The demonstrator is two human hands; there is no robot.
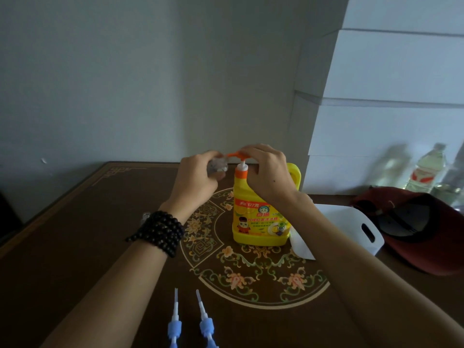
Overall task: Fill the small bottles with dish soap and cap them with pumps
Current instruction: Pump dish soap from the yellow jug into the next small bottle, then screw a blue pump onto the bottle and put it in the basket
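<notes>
A yellow dish soap jug [261, 217] with an orange pump head [236, 154] stands in the middle of the dark patterned table [75, 234]. My left hand [195, 177] grips a small clear bottle [217, 164] right under the pump's spout. My right hand [268, 172] rests on top of the pump head, fingers curled over it. Two blue pump caps [174, 325] [207, 325] with long white tubes lie side by side near the table's front edge.
A white plastic bag [351, 227] lies right of the jug, beside a dark red cap [414, 227]. Clear plastic bottles [426, 167] stand at the far right by the wall. A small clear object [145, 217] lies behind my left wrist.
</notes>
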